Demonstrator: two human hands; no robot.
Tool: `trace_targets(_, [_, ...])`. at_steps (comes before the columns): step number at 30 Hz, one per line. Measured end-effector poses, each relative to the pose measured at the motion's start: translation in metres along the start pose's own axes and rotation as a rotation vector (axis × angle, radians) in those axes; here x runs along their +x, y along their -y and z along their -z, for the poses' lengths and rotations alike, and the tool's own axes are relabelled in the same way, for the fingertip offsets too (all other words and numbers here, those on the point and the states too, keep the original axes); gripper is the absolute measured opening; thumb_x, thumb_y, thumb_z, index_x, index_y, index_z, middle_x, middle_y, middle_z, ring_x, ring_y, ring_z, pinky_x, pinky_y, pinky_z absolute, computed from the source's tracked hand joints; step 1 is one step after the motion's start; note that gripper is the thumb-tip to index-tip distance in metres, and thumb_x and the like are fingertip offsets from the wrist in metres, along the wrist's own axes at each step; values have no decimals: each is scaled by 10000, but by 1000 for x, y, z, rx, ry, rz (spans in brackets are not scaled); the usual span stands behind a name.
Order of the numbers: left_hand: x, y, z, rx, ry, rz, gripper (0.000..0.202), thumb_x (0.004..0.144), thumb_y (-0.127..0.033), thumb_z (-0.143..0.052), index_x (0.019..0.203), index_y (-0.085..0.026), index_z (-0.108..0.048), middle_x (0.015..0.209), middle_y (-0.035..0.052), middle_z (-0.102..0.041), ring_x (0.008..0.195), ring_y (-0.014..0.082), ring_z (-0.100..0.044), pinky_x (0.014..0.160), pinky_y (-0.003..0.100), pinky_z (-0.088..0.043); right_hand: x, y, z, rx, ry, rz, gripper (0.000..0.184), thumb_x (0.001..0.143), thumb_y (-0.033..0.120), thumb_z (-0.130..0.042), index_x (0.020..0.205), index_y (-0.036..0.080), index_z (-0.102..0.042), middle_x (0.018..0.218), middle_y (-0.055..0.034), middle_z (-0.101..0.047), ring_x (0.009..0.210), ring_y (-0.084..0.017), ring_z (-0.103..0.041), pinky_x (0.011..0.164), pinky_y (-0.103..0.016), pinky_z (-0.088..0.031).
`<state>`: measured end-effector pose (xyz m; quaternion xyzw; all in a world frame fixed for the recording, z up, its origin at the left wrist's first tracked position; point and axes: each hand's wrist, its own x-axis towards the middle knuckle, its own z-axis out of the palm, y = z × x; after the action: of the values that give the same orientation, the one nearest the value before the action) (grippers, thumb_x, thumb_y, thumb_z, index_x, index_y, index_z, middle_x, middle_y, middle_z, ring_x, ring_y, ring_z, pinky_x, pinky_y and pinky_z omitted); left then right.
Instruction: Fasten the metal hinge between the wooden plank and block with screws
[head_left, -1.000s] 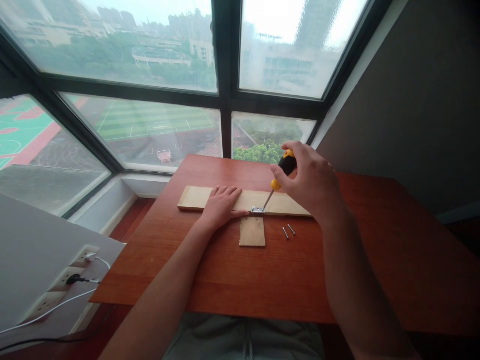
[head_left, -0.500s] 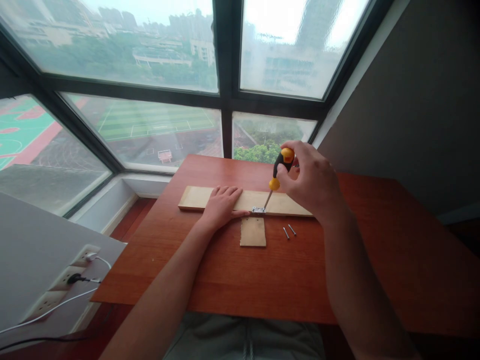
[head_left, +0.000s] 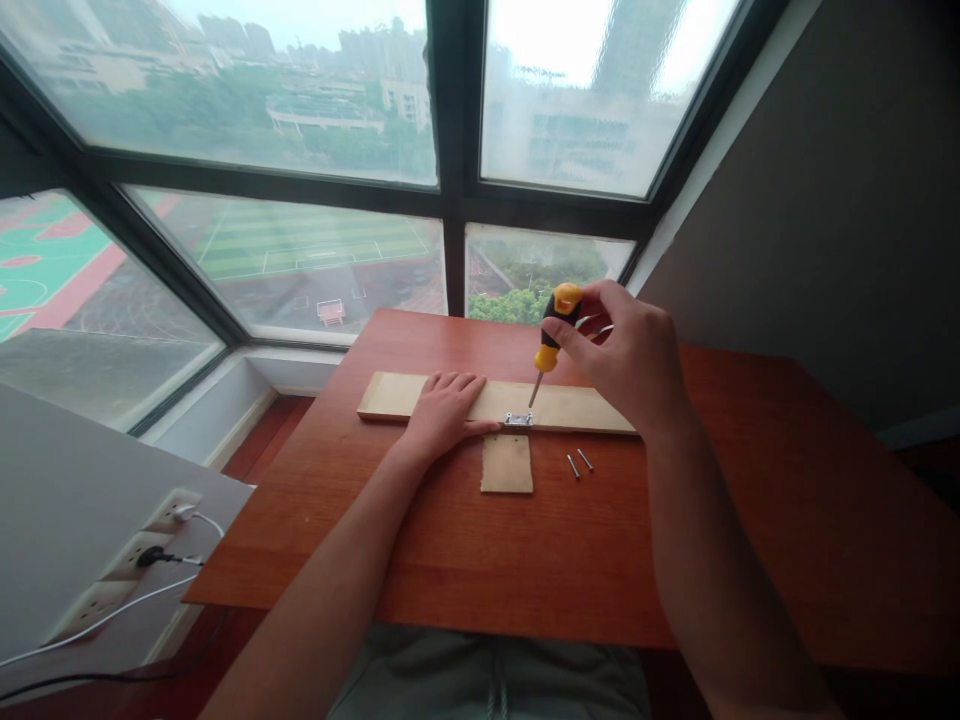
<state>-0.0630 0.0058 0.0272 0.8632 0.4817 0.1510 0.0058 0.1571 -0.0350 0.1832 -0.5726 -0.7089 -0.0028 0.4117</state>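
My left hand (head_left: pixel 442 405) lies flat, fingers stretched out, pressing on a long pale wooden board (head_left: pixel 585 408) that lies across the red-brown table (head_left: pixel 525 560). A small metal bracket (head_left: pixel 517 419) sits at the board's near edge, above a short wooden piece (head_left: pixel 507 464). My right hand (head_left: pixel 626 350) is closed round a yellow and black screwdriver (head_left: pixel 551 335). The screwdriver's tip hangs just above the bracket, a little to its right.
Two loose screws (head_left: pixel 578 463) lie on the table right of the short piece. A large window (head_left: pixel 442 150) rises behind the table, and a grey wall (head_left: pixel 840 200) stands to the right. Wall sockets with plugged cables (head_left: pixel 150 550) are at lower left.
My right hand has lifted the screwdriver up and slightly left, so its tip has come off the bracket. My left hand has stayed on the board.
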Motion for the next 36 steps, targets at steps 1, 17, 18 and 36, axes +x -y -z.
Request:
trace_targets(1, [0,0,0,-2,1,0,749,805,-701,-557,1388,-237,-487,1383,107,-566,1269,293,-482,1139,470,-251,0,0,2,14,-26,2,270,818,444,-678,949,214,-626,819,-13,-709,677,-179,-657,637,-317,-501])
trace_targets(17, [1,2,-3,-9,-11,-4,722,810,-691,-558,1372,-240,-505,1374,109,-572,1272,296,-484,1132,459,-261,3,-38,49,576,-277,-95,241,793,337,-671,939,270,-490,929,-56,-653,839,-217,-677,730,-357,-541])
trace_targets(18, [1,2,-3,-9,-12,-6,717,816,-690,-550,1370,-238,-506,1373,109,-574,1272,295,-484,1129,457,-264,3,-41,48,633,-225,-123,207,813,305,-611,972,275,-481,914,-49,-644,812,-209,-672,721,-362,-540])
trace_targets(36, [1,1,-2,0,-24,-10,727,787,-700,-580,1355,-250,-516,1355,112,-586,1251,299,-499,1119,454,-276,-32,-46,-59,-362,760,9,329,876,455,-546,899,179,-724,906,-121,-742,847,-247,-686,672,-284,-444])
